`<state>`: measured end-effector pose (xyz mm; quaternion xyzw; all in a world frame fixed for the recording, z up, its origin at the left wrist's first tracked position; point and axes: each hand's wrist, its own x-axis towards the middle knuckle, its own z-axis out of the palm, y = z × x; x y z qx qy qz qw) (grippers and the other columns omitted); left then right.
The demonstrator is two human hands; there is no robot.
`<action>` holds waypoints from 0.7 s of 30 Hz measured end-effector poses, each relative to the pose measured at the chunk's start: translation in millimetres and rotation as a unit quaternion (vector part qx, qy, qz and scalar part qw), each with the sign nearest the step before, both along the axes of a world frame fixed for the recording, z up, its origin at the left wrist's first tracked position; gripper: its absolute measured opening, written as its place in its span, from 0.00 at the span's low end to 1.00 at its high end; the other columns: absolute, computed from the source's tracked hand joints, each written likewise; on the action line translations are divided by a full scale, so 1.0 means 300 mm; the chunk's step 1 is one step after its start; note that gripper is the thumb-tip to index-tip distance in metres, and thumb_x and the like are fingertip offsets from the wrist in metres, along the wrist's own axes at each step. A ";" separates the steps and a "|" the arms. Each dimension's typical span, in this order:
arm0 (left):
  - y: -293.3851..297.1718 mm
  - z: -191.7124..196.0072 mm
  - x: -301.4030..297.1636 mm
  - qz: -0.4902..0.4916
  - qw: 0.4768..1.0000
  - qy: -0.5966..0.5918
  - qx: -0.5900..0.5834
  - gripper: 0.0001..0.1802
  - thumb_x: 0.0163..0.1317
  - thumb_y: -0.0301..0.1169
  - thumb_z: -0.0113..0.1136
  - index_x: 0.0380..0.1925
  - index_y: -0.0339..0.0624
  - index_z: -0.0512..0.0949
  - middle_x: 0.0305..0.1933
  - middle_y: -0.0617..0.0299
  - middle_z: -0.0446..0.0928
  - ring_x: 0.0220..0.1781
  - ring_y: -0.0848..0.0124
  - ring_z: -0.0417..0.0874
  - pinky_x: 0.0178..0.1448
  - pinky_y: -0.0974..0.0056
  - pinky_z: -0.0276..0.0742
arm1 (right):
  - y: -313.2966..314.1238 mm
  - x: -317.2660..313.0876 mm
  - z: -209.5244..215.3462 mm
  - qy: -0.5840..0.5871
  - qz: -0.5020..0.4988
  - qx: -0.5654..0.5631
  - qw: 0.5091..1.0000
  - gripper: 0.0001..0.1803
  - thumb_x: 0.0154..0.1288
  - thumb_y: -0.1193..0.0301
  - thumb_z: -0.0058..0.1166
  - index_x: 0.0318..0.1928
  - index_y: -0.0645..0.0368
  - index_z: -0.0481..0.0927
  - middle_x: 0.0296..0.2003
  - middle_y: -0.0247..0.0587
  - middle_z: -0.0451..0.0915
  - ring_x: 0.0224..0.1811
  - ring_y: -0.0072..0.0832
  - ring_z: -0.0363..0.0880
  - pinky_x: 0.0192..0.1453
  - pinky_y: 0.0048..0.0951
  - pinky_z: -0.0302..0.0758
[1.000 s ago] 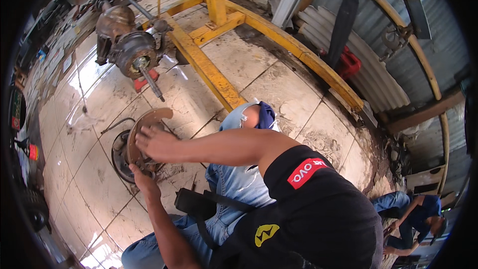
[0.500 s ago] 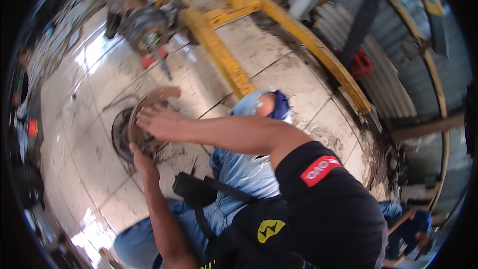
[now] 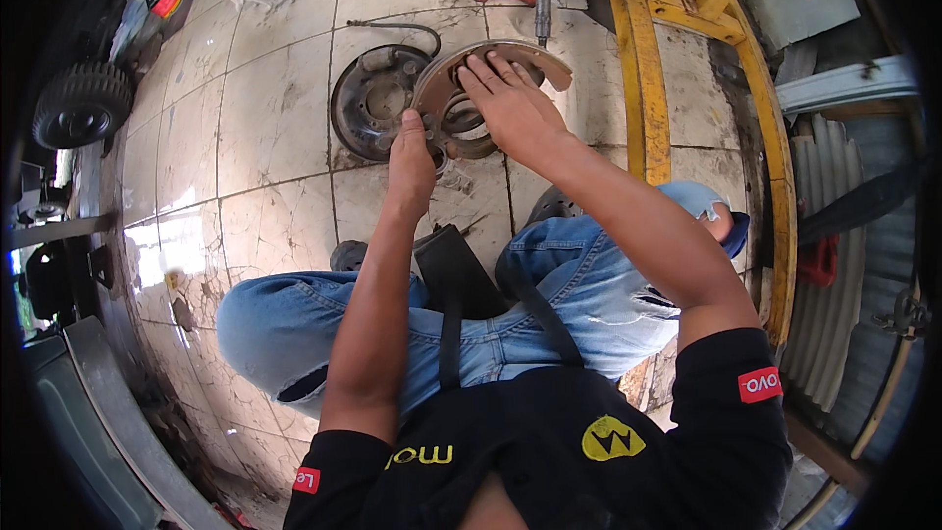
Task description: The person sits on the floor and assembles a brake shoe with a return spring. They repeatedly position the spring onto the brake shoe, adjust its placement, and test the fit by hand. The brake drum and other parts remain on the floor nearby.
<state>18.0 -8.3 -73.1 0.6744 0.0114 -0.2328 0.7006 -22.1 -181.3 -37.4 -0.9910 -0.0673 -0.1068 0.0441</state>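
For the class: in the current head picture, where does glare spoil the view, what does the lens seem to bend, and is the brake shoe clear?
Head view: white glare washes out some tiles at left; head view: the long yellow rail bows near the right rim, and the corners go black; head view: the brake shoe looks fairly sharp.

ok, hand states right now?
Left hand: closed, holding the curved brown plate by its left end.
Right hand: open, laid on the same plate.
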 end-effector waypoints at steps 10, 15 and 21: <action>0.002 -0.011 0.002 -0.036 0.999 0.005 -0.029 0.33 0.78 0.51 0.31 0.57 0.31 0.73 0.47 0.56 0.79 0.43 0.72 0.78 0.50 0.67 0.75 | 0.046 -0.025 -0.004 0.013 0.060 0.009 0.998 0.29 0.64 0.75 0.46 0.67 0.61 0.67 0.69 0.49 0.64 0.73 0.47 0.59 0.74 0.47 0.59; -0.003 -0.039 0.001 -0.011 1.000 -0.021 -0.009 0.33 0.77 0.55 0.30 0.48 0.37 0.77 0.33 0.63 0.79 0.32 0.76 0.75 0.37 0.70 0.70 | 0.021 0.006 -0.002 -0.010 0.022 -0.007 1.000 0.28 0.64 0.75 0.46 0.66 0.59 0.68 0.69 0.47 0.64 0.73 0.46 0.60 0.74 0.47 0.60; -0.002 -0.046 0.001 -0.008 1.000 -0.020 -0.005 0.34 0.76 0.56 0.31 0.49 0.39 0.77 0.30 0.64 0.79 0.29 0.77 0.75 0.32 0.70 0.70 | 0.045 -0.016 -0.002 0.021 0.065 0.007 0.998 0.29 0.65 0.75 0.46 0.67 0.59 0.66 0.70 0.46 0.63 0.73 0.45 0.60 0.74 0.47 0.60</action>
